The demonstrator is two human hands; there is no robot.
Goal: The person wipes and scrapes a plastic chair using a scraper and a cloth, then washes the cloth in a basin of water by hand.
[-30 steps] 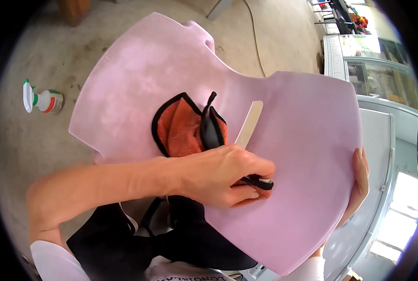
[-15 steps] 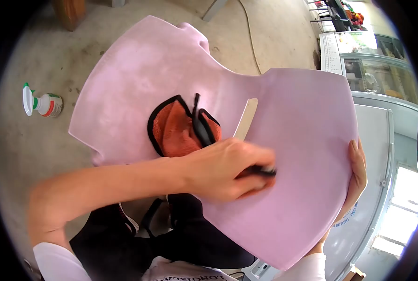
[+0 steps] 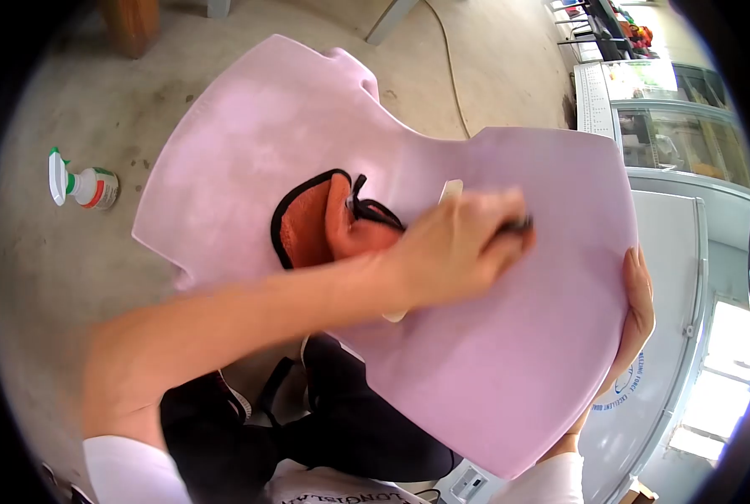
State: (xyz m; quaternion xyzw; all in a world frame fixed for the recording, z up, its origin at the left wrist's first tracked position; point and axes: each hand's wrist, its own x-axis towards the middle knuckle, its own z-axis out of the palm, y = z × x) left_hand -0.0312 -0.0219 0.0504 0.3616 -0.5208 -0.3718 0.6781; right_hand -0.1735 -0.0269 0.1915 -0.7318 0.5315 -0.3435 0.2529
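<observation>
Pink moulded panel (image 3: 484, 378), its edge gripped by curled right hand (image 3: 638, 302). Left hand (image 3: 467, 244), motion-blurred, closed on black-trimmed orange cloth (image 3: 307, 225). Spray bottle (image 3: 97, 188), on floor (image 3: 72, 277).

Reaches rightward with blurred left forearm (image 3: 282, 294); curls fingers (image 3: 507, 204) of left grip (image 3: 459, 250) inward; holds right grip (image 3: 639, 304) farther right, partly hidden, with fingertips (image 3: 634, 260) pointing forward and right forearm (image 3: 562, 447) angled below.

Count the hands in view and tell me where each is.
2. The left hand, blurred, clutches the black-edged orange cloth over the curved pink panel; the right hand is at the panel's right-hand edge, partly hidden behind it. No other hand shows.
</observation>
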